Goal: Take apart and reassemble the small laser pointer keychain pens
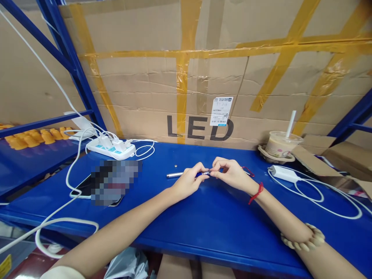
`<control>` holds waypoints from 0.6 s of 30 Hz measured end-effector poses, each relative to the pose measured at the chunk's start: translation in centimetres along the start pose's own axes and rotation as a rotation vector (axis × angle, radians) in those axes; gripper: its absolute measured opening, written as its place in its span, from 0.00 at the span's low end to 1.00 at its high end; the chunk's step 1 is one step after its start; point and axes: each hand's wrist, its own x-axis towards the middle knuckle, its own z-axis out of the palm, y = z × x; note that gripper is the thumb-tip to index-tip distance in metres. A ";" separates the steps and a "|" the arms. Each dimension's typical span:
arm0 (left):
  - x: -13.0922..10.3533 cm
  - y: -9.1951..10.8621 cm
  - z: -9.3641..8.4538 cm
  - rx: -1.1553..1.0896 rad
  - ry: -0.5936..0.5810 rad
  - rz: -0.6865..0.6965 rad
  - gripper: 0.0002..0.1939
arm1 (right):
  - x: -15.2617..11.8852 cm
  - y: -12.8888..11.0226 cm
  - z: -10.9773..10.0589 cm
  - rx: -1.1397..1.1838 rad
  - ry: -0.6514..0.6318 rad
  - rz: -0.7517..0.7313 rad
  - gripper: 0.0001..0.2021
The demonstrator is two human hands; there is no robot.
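Note:
Near the middle of the blue table, my left hand (190, 180) pinches a small dark blue pen-like piece (206, 173) between thumb and fingers. The fingertips of my right hand (228, 173) are closed on the other end of that piece, so both hands meet on it. A silver tube (174, 175) sticks out to the left of my left hand. Just above the tube lies a tiny round silver part (175, 166). A thin red and dark cord (248, 171) shows beyond my right hand, its near end hidden.
A white power strip (112, 149) with plugs and cables stands at the back left, with phones (107, 182) in front. At the back right are a drink cup (282, 144) in a carton holder, a white adapter (283, 174) and cardboard (316, 157). A taped LED box (139, 89) forms the back.

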 end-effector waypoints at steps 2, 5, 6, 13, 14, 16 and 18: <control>0.0 0.0 0.0 0.028 0.013 0.011 0.04 | 0.0 -0.1 0.1 -0.004 0.003 0.024 0.12; 0.0 0.0 0.0 0.035 0.028 0.030 0.05 | -0.1 -0.2 0.3 0.002 0.018 0.057 0.12; 0.1 0.1 -0.1 0.033 0.034 0.037 0.07 | -0.1 -0.3 0.4 0.009 0.022 0.069 0.13; 0.3 -0.3 -0.3 0.168 0.040 0.128 0.13 | -0.1 -0.5 0.5 0.084 0.044 0.170 0.17; 0.4 -0.4 -0.3 0.189 0.042 0.150 0.13 | -0.1 -0.5 0.5 0.102 0.037 0.188 0.18; 0.4 -0.6 -0.2 0.227 0.043 0.181 0.14 | -0.1 -0.3 0.6 0.129 0.022 0.215 0.18; 0.4 -0.6 -0.2 0.259 0.049 0.184 0.13 | -0.1 0.0 0.6 0.124 0.021 0.223 0.18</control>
